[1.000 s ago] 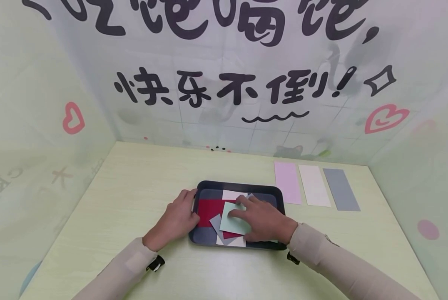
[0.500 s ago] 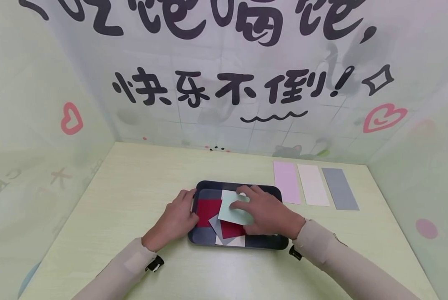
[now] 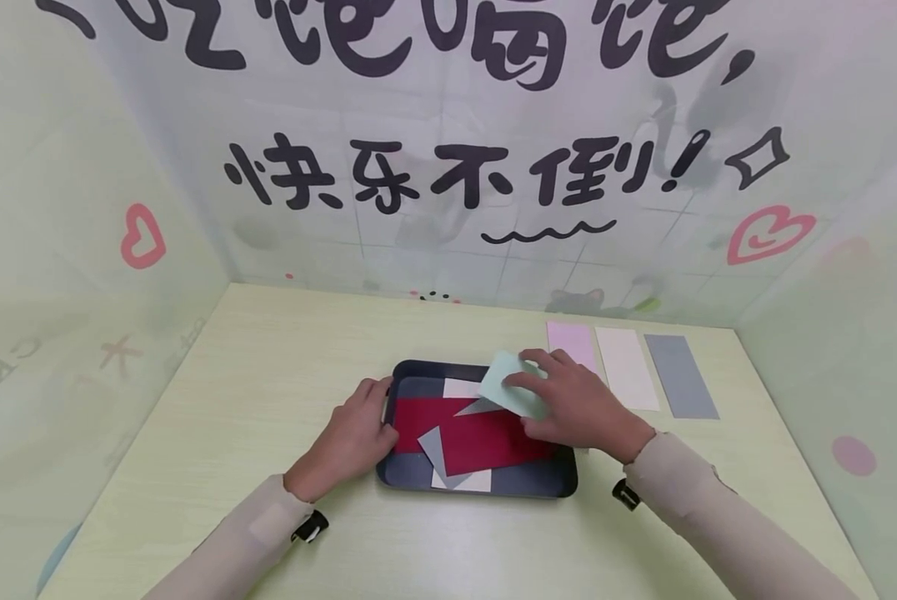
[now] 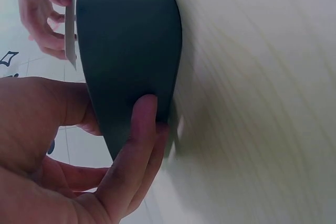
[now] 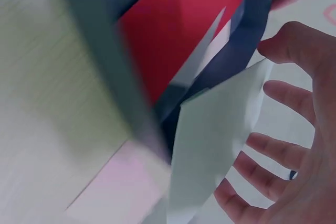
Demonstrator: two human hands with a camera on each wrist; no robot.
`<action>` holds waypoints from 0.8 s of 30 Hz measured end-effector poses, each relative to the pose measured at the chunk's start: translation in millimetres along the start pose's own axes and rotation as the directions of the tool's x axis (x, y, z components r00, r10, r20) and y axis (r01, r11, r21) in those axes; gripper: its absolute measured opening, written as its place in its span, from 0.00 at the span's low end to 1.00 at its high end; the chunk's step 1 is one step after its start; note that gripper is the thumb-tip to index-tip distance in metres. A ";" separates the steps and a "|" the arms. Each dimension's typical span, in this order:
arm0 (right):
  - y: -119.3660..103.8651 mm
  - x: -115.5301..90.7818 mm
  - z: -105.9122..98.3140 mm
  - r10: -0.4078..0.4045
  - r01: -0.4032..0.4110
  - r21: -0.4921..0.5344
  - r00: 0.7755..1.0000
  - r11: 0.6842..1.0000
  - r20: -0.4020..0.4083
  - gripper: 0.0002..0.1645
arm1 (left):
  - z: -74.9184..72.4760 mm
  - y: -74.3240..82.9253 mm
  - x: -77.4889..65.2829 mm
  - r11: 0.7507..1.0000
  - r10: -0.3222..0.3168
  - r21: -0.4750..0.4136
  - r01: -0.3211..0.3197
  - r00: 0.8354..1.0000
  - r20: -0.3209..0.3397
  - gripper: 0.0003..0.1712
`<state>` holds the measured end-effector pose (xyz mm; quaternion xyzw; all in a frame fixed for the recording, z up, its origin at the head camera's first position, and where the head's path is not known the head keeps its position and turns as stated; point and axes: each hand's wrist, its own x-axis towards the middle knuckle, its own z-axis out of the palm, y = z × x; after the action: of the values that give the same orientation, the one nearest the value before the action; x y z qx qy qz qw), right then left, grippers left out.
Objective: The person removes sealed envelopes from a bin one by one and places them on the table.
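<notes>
Pale walls printed with black Chinese characters and pink outlines, including a heart on the left, enclose a light wood-grain table in the head view. A dark shallow rectangular tray rests on it, red paper spread across its middle. Grey paper shows as pointed corners beside the red, and white paper shows at the far and near sides. The left hand grips the tray's left end. The right hand holds a mint-green sheet, tilted, at the tray's far right corner. Just behind that hand lie a pink strip, partly covered by it, an off-white strip and a grey-blue strip, side by side on the table.

From the left wrist, the tray's outer wall rises from the wood grain; two left-hand fingers press against it while part of the hand passes behind the rim. Beyond, the right hand holds the sheet, seen nearly edge-on.

From the right wrist, the sheet is held between thumb and fingertips, its face overlapping the tray's rim in sight; whether they touch cannot be told. The near tray wall is blurred, and the pink strip lies below it.
</notes>
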<state>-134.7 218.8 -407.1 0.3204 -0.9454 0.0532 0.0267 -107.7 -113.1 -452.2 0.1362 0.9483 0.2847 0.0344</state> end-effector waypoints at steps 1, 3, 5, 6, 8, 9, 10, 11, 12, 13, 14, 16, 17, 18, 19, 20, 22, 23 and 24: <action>5.4 -3.2 0.5 0.016 -0.016 0.000 1.000 1.000 -0.003 0.29 | 0.1 0.0 0.2 1.000 0.001 0.001 -0.001 1.000 -0.001 0.37; 16.5 -10.3 1.8 0.051 -0.051 -0.001 0.999 0.999 -0.006 0.28 | 0.5 -0.1 0.6 1.000 0.001 0.002 -0.001 1.000 0.000 0.37; 27.9 -18.1 2.5 0.091 -0.091 0.001 0.996 0.996 -0.010 0.27 | 0.7 -0.2 0.8 1.000 0.004 0.003 -0.004 1.000 -0.001 0.37; 33.8 -22.3 3.1 0.111 -0.111 0.001 0.994 0.994 -0.011 0.27 | 0.7 -0.4 0.9 1.000 0.006 0.004 -0.006 1.000 -0.003 0.37; 45.2 -31.1 4.1 0.154 -0.154 0.010 0.988 0.988 -0.022 0.26 | 0.9 -0.6 1.1 1.000 0.010 0.005 -0.010 1.000 -0.004 0.37; 50.7 -35.6 4.7 0.176 -0.175 0.016 0.984 0.984 -0.028 0.26 | 1.0 -0.7 1.2 1.000 0.013 0.006 -0.013 1.000 -0.006 0.37; 55.7 -40.1 4.8 0.195 -0.194 0.023 0.980 0.981 -0.035 0.26 | 1.1 -0.6 1.2 1.000 0.014 0.007 -0.014 1.000 -0.006 0.37; 60.4 -44.8 5.1 0.212 -0.211 0.030 0.976 0.977 -0.040 0.26 | 1.2 -0.7 1.3 1.000 0.016 0.009 -0.016 1.000 -0.007 0.37; 64.8 -49.5 5.3 0.228 -0.226 0.036 0.973 0.973 -0.045 0.26 | 1.3 -0.7 1.4 1.000 0.016 0.012 -0.016 1.000 -0.007 0.37; 68.3 -54.0 5.0 0.243 -0.241 0.041 0.969 0.970 -0.052 0.26 | 1.3 -0.6 1.4 1.000 0.014 0.012 -0.014 1.000 -0.006 0.37; 71.3 -58.5 4.6 0.254 -0.252 0.042 0.966 0.967 -0.055 0.26 | 1.3 -0.5 1.4 1.000 0.012 0.013 -0.012 1.000 -0.003 0.37; 75.0 -67.5 3.7 0.276 -0.274 0.044 0.960 0.961 -0.055 0.27 | 1.1 -0.1 1.3 1.000 0.006 0.014 -0.006 1.000 0.002 0.37; 76.0 -71.8 3.5 0.287 -0.285 0.044 0.957 0.958 -0.052 0.27 | 1.1 0.1 1.3 1.000 0.003 0.014 -0.003 1.000 0.004 0.37; 76.4 -76.1 3.4 0.297 -0.295 0.041 0.954 0.955 -0.050 0.28 | 0.9 0.3 1.2 1.000 0.001 0.012 -0.001 1.000 0.006 0.37; 76.2 -80.3 3.6 0.306 -0.305 0.039 0.951 0.952 -0.047 0.28 | 0.8 0.4 1.2 1.000 0.000 0.011 -0.001 1.000 0.008 0.37; 75.3 -84.6 4.0 0.316 -0.315 0.039 0.948 0.948 -0.039 0.29 | 0.8 0.4 1.1 1.000 0.001 0.011 -0.001 1.000 0.007 0.37; 72.5 -92.8 5.7 0.333 -0.332 0.041 0.942 0.942 -0.028 0.30 | 0.7 0.5 1.0 1.000 0.004 0.009 -0.004 1.000 0.005 0.37; 70.5 -96.7 7.1 0.337 -0.336 0.037 0.941 0.941 -0.023 0.30 | 0.8 0.4 0.9 1.000 0.006 0.009 -0.006 1.000 0.004 0.37; 68.0 -100.7 8.5 0.343 -0.342 0.035 0.939 0.939 -0.017 0.30 | 0.9 0.3 0.8 1.000 0.007 0.008 -0.007 1.000 0.003 0.37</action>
<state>-96.3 332.2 -429.7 0.1509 -0.9854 0.0757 0.0230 -108.3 -112.1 -452.8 0.1400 0.9489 0.2808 0.0345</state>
